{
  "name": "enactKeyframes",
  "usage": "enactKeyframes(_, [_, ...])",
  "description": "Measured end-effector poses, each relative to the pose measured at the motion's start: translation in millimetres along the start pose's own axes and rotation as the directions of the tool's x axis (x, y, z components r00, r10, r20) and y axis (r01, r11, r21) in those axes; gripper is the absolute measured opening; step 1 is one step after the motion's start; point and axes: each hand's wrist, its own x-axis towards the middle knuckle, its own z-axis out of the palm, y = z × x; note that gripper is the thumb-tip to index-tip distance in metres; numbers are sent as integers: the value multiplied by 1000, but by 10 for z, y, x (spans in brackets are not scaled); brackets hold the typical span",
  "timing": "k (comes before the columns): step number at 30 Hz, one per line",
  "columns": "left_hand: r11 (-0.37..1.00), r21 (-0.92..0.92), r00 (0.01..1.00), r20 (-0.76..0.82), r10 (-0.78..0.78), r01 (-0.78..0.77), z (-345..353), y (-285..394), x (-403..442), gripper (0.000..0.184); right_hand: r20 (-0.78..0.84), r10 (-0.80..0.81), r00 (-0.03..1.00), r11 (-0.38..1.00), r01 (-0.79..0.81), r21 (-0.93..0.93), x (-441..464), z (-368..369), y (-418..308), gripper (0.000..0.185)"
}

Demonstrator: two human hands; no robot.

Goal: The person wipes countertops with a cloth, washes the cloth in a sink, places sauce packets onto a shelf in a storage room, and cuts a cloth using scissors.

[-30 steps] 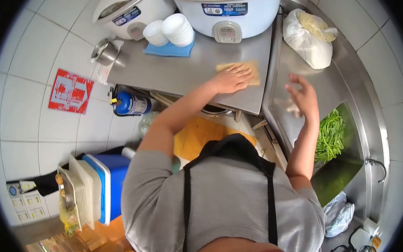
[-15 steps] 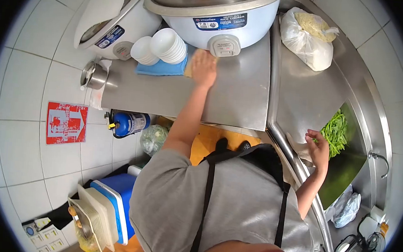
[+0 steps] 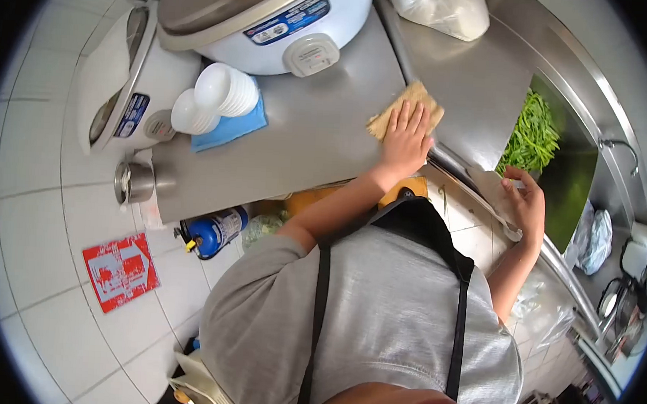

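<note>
My left hand [image 3: 407, 142] lies flat on a folded tan cloth [image 3: 396, 106], its fingers spread. The cloth rests at the right end of the steel counter [image 3: 305, 130], reaching over the metal rail beside the sink unit. My right hand [image 3: 528, 203] is raised by the sink's front edge with loosely bent fingers, and nothing shows in its grasp. Beside it a pale cloth [image 3: 493, 194] drapes over the rail; whether the hand touches it I cannot tell. Cut green vegetables [image 3: 533, 133] lie in the sink basin [image 3: 560, 209] just beyond my right hand.
A large rice cooker [image 3: 275, 21] stands at the back, with another cooker [image 3: 108, 92] left of it. Stacked white bowls [image 3: 226, 91] sit on a blue cloth [image 3: 231, 130]. A metal pot [image 3: 136, 183] is at the counter's left end. A filled plastic bag [image 3: 446, 9] lies behind.
My left hand has slid the tan cloth rightward from in front of the rice cooker to the counter's right end. The view has turned and shifted; my right hand stays by the sink.
</note>
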Motion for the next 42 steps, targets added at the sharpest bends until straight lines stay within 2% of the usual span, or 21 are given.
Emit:
enactKeyframes(3, [981, -92, 981, 68, 179, -173, -223, -76, -347, 51, -124, -74, 990, 987, 56, -150, -208, -220, 87, 33])
enactKeyframes(5, [929, -72, 932, -35, 361, -363, -275, -493, -447, 47, -180, -62, 982, 982, 28, -185, -390, -575, 273, 35])
enactKeyframes(6, [946, 23, 946, -15, 323, -323, -396, -599, -460, 45, -169, -74, 983, 976, 37, -215, -503, -757, 358, 37])
enactKeyframes(8, [988, 74, 991, 9, 133, -133, -524, -868, -402, 45, -334, 20, 942, 953, -119, -278, -712, -1119, 403, 38])
enactKeyframes(10, [995, -99, 1000, 3, -20, 20, -523, -1264, -243, 37, -485, -11, 875, 919, -182, -349, -819, -1552, 629, 39])
enactKeyframes(12, [868, -293, 914, 187, -360, 401, -720, -1291, -66, 34, -587, 92, 805, 936, -270, -224, -809, -2040, 927, 37])
enactKeyframes(14, [932, -269, 959, -81, -273, 243, -772, -1069, 32, 32, -639, 190, 746, 972, -234, 16, -699, -2537, 1262, 32])
enactKeyframes(18, [866, -456, 949, -126, -289, 203, -402, -282, 244, 27, -591, 155, 792, 929, 86, 359, -355, -3452, 1773, 34])
enactKeyframes(20, [736, -639, 916, -120, -382, 223, -179, 336, 313, 23, -492, 166, 855, 884, 92, 457, -67, -3953, 2128, 35])
enactKeyframes(22, [742, -621, 922, -81, -380, 251, -33, 1060, 441, 21, -544, 200, 815, 963, -61, 262, 292, -4295, 2454, 37])
enactKeyframes(24, [760, -586, 924, -47, -379, 282, 178, 1623, 553, 19, -526, 104, 844, 995, -85, 60, 926, -4684, 3225, 38])
enactKeyframes(26, [712, -676, 969, 12, -247, 190, 520, 2072, 741, 17, -441, -34, 897, 970, -77, -233, 1360, -4880, 3455, 35])
enactKeyframes(27, [715, -674, 968, 2, -250, 187, 534, 2374, 859, 17, -436, -55, 898, 954, -81, -289, 1597, -4924, 3593, 35])
enactKeyframes(28, [801, -594, 995, -13, -101, 74, 472, 2717, 991, 16, -427, -78, 901, 935, -83, -346, 1822, -4976, 3652, 36])
enactKeyframes(29, [863, -503, 999, -2, 45, -40, 417, 2990, 1060, 15, -446, -67, 893, 925, -112, -363, 1963, -4953, 3592, 39])
enactKeyframes(31, [857, -513, 998, 11, 68, -52, 437, 3337, 1197, 15, -478, -116, 871, 888, -125, -443, 2278, -4997, 3591, 46])
enactKeyframes(32, [848, -525, 994, 26, 104, -75, 414, 3487, 1268, 15, -465, -240, 852, 846, -51, -530, 2443, -5011, 3636, 44])
enactKeyframes(34, [828, -560, 998, 58, 37, 1, 354, 3778, 1345, 13, -380, -319, 868, 756, -9, -655, 2731, -5073, 3657, 43])
enactKeyframes(37, [818, -573, 986, 157, 50, 50, 366, 3880, 1413, 13, -372, -347, 861, 721, -8, -693, 2877, -5075, 3681, 39])
enactKeyframes(41, [791, -612, 984, 124, 132, -29, 678, 3699, 1519, 15, -366, -283, 887, 691, -76, -719, 2753, -5104, 3549, 31])
enactKeyframes(42, [729, -685, 985, 118, 125, -10, 803, 3649, 1554, 15, -379, -274, 884, 694, -91, -715, 2795, -5160, 3582, 31])
